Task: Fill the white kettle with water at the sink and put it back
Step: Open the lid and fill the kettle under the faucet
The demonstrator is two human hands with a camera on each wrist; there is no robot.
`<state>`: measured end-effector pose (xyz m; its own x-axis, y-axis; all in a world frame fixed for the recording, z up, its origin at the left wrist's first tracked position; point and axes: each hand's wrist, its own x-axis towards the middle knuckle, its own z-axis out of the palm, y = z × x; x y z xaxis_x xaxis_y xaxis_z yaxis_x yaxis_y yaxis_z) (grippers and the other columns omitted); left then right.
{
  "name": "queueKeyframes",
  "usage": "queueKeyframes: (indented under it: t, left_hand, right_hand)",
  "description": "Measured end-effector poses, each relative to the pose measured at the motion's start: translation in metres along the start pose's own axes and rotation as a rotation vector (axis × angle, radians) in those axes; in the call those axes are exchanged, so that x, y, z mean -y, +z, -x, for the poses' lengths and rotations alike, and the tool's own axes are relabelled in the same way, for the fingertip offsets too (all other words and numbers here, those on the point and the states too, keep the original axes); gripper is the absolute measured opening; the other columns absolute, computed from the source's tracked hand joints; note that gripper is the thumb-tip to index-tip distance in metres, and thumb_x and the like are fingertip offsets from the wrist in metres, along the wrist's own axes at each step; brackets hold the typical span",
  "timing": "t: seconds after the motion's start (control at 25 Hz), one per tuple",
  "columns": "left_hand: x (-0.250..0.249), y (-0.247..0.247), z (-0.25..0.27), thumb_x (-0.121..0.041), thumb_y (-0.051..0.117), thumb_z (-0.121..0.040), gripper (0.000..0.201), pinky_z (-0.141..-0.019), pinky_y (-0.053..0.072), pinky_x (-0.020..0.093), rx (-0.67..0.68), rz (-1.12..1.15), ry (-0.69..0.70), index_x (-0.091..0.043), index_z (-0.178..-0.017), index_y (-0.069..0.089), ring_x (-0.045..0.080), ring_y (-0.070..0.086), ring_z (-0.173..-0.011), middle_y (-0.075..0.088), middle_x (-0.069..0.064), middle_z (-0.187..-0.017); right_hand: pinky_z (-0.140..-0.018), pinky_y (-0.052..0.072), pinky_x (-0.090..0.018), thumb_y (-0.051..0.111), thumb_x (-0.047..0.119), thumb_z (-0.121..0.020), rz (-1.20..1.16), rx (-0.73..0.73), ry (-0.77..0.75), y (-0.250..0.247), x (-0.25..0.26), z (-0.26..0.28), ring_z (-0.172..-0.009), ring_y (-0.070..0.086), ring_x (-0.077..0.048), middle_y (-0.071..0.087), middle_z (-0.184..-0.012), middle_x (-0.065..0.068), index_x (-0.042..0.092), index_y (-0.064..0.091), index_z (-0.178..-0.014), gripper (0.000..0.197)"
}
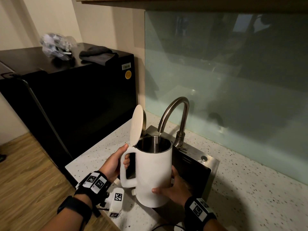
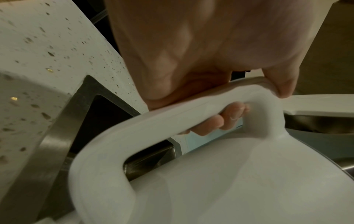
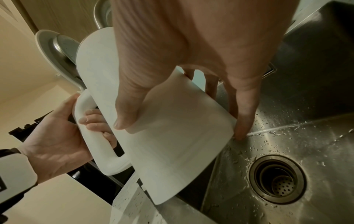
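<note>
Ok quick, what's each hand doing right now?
Left hand: grips the handle of the white plastic kettle.
Right hand: holds the kettle's lower body.

Matt white plastic kettle [image 1: 155, 172], shiny steel inside. Brushed metal tap [image 1: 185, 114] and sink [image 3: 306, 121]. Speckled smooth counter [image 1: 250, 189]; glossy black fridge [image 1: 83, 97] at nine o'clock.

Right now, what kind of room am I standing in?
Most likely a small home kitchenette: a steel sink with a gooseneck tap set in a speckled countertop, and a black fridge beside it.
</note>
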<state>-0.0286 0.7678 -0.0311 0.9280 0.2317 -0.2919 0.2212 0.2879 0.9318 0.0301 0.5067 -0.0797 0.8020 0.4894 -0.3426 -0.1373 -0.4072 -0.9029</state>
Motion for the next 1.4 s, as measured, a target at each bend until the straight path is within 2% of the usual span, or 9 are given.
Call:
queueKeyframes:
  t: [0.2,0.36,0.72,0.88,1.16,1.28,1.4]
  left_hand:
    - [0.0000,-0.0003,-0.0005,-0.077,0.075,-0.060,0.066,-0.076,0.040,0.040,0.024,0.002,0.002,-0.016,-0.065,0.049,0.021,0.042,-0.059,0.041,0.008,-0.064]
    - [-0.0003,0.0005,0.0003,-0.078,0.075,-0.058,0.067,-0.076,0.040,0.040,0.023,-0.008,0.001,-0.016,-0.065,0.050,0.020,0.043,-0.058,0.042,0.007,-0.063]
    - [0.0010,-0.0004,0.0001,-0.076,0.077,-0.057,0.066,-0.076,0.041,0.039,0.005,0.014,-0.005,-0.016,-0.064,0.051,0.021,0.043,-0.058,0.043,0.008,-0.063]
    - [0.0002,0.0000,0.0006,-0.076,0.078,-0.056,0.067,-0.074,0.041,0.038,0.001,0.019,-0.006,-0.016,-0.065,0.051,0.021,0.043,-0.058,0.043,0.008,-0.063]
    - [-0.0015,0.0021,0.0012,-0.067,0.068,-0.071,0.055,-0.072,0.042,0.037,-0.013,0.029,-0.017,-0.016,-0.064,0.050,0.020,0.043,-0.056,0.042,0.007,-0.062]
    - [-0.0018,0.0028,0.0014,-0.065,0.066,-0.074,0.052,-0.072,0.041,0.037,-0.012,0.028,-0.018,-0.016,-0.064,0.050,0.020,0.043,-0.056,0.042,0.007,-0.062]
    - [-0.0026,0.0034,0.0026,-0.066,0.066,-0.073,0.053,-0.072,0.039,0.037,0.000,0.026,-0.013,-0.016,-0.064,0.049,0.020,0.042,-0.057,0.042,0.006,-0.061]
  right_hand:
    - [-0.105,0.044,-0.035,0.098,0.043,-0.045,-0.004,-0.006,0.004,0.0001,-0.0018,-0.0006,-0.121,0.048,-0.010,0.045,-0.136,0.016,0.038,0.019,-0.152,0.133]
    - [-0.108,0.045,-0.041,0.098,0.050,-0.040,0.003,-0.012,0.006,0.0014,-0.0032,-0.0017,-0.124,0.049,-0.012,0.045,-0.141,0.015,0.041,0.018,-0.151,0.137]
    - [-0.103,0.045,-0.034,0.099,0.040,-0.046,-0.021,-0.013,-0.007,0.0001,-0.0040,-0.0017,-0.120,0.050,-0.010,0.048,-0.131,0.019,0.040,0.023,-0.149,0.128]
    - [-0.104,0.046,-0.036,0.099,0.043,-0.043,-0.017,-0.014,-0.012,0.0009,-0.0042,-0.0024,-0.122,0.051,-0.011,0.049,-0.135,0.017,0.038,0.023,-0.150,0.131]
    - [-0.108,0.045,-0.040,0.098,0.046,-0.041,-0.006,-0.016,0.000,0.0008,-0.0023,-0.0011,-0.124,0.050,-0.012,0.048,-0.140,0.013,0.039,0.021,-0.151,0.135]
    - [-0.105,0.046,-0.038,0.098,0.044,-0.044,-0.013,-0.007,-0.005,0.0004,-0.0015,-0.0010,-0.122,0.050,-0.012,0.048,-0.138,0.014,0.040,0.022,-0.149,0.130]
    - [-0.099,0.045,-0.031,0.098,0.039,-0.050,-0.014,-0.001,-0.015,0.0002,-0.0004,0.0000,-0.119,0.049,-0.010,0.047,-0.132,0.017,0.040,0.022,-0.147,0.124]
